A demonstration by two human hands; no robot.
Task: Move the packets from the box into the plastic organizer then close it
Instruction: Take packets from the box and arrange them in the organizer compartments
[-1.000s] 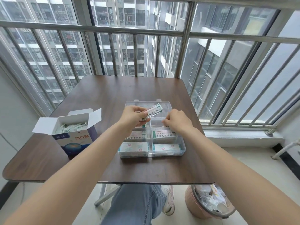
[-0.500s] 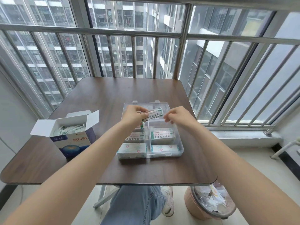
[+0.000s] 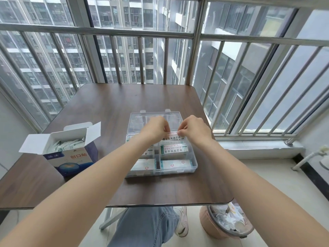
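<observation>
Two hands: our left hand point(image 3: 154, 129) and right hand point(image 3: 193, 130) pinch one packet point(image 3: 173, 136) | over organizer point(image 3: 194, 165) | box point(image 3: 71, 154) on bench point(image 3: 110, 104)

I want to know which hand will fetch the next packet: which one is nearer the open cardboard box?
Left. The left hand is over the organizer, on the side facing the cardboard box. The right hand is farther off, beyond the packet both hands pinch.

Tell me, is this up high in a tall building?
Probably yes: an enclosed balcony high in an apartment block. A metal railing guards the windows, tall apartment towers stand outside, and a small wooden table sits beside them.
</observation>
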